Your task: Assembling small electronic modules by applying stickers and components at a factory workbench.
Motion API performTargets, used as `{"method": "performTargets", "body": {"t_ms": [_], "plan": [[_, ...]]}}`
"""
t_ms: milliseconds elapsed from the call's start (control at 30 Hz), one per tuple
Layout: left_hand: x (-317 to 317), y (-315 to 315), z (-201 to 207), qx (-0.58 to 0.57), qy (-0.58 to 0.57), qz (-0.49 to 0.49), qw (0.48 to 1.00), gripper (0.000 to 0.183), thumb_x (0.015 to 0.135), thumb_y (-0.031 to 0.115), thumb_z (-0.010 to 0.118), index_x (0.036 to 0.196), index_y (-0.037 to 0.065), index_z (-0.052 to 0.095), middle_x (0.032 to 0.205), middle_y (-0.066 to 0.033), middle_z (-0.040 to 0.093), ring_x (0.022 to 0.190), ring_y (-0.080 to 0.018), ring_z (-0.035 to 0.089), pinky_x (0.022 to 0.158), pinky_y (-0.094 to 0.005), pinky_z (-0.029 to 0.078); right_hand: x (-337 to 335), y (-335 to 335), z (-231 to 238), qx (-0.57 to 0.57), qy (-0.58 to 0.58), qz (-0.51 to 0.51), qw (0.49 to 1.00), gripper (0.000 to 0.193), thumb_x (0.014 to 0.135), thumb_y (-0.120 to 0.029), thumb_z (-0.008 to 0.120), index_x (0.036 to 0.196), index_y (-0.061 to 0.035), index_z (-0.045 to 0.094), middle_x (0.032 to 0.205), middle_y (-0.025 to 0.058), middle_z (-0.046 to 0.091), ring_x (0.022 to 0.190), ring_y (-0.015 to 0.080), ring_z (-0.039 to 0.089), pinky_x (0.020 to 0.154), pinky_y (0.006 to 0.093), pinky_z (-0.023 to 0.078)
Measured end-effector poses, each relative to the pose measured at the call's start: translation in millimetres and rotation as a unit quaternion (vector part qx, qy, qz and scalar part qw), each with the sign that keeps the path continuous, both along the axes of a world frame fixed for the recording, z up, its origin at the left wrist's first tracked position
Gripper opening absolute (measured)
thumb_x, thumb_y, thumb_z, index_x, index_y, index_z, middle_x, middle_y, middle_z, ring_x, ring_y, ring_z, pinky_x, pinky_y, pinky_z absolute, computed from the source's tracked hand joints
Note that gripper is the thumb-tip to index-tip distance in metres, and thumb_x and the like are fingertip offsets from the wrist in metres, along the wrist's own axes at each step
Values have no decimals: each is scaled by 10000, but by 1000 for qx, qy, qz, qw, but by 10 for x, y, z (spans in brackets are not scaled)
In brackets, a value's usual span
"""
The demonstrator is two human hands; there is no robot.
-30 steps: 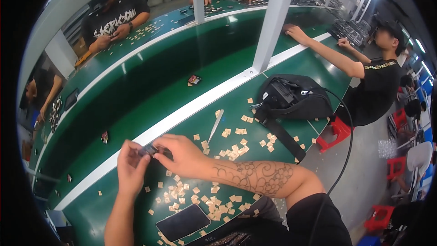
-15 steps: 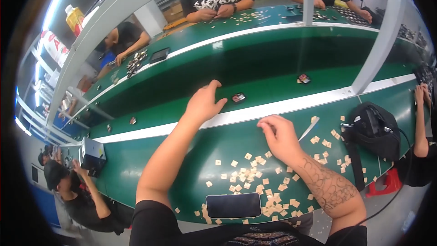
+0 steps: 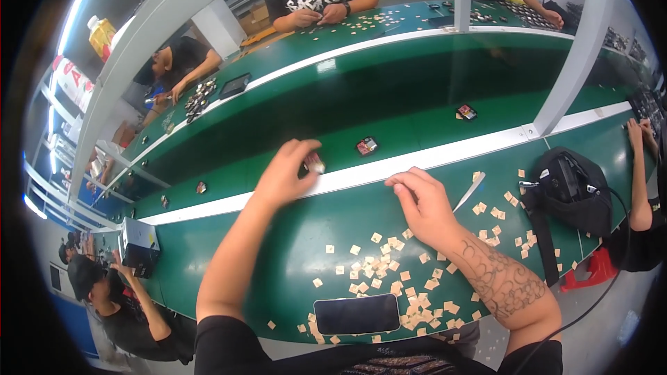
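Note:
My left hand [image 3: 281,175] is at the near edge of the green belt. Its thumb and fingers are closed around a small flat part [image 3: 315,162] with red and pale areas, partly hidden by the fingers. To its right on the belt lies a small black part with a red patch [image 3: 366,146]. My right hand [image 3: 422,205] hovers over the near worktop by the white rail, fingers curled and thumb close to them. Whatever they may hold is too small to make out. Below it are many loose cream-coloured squares [image 3: 375,264].
A white rail [image 3: 431,160] divides the belt from the worktop. A black phone [image 3: 357,314] lies at the front edge, a black bag [image 3: 573,191] at the right. A grey post [image 3: 573,55] rises from the rail. Co-workers sit across and at both sides.
My left hand has drawn back from over the belt toward the rail and now holds a small part. My right hand has shifted slightly left.

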State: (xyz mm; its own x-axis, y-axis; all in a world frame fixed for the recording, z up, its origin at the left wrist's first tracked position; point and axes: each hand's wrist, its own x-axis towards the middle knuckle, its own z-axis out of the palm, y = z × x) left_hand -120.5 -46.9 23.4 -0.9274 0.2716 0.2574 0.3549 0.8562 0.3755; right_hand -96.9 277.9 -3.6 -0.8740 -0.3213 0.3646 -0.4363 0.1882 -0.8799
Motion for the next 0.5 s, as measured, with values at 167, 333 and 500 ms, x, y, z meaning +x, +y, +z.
{"method": "performTargets", "body": {"t_ms": [167, 333, 500], "plan": [[699, 728, -8, -21, -31, -111, 993, 419, 785, 242, 888, 1160, 103, 762, 988, -95, 616, 939, -305, 667, 794, -414, 571, 38, -26, 52, 41, 11, 221, 974, 208, 1063, -53, 624, 1230, -51, 748, 982, 115, 622, 850, 281, 641, 779, 375, 517], [895, 655, -77, -13, -34, -134, 990, 568, 817, 419, 909, 1239, 105, 696, 1021, -93, 610, 972, -322, 644, 887, -437, 518, 129, -34, 199, 113, 11, 232, 966, 263, 1009, -8, 678, 1250, -57, 771, 938, 96, 606, 869, 237, 643, 780, 352, 518], [961, 528, -172, 29, -34, -129, 991, 520, 840, 364, 897, 1231, 91, 689, 1039, -95, 611, 1022, -311, 637, 915, -431, 503, 266, -91, 347, 245, 82, 204, 944, 199, 967, -31, 684, 1159, -57, 728, 966, 90, 596, 883, 297, 693, 718, 432, 562]]}}
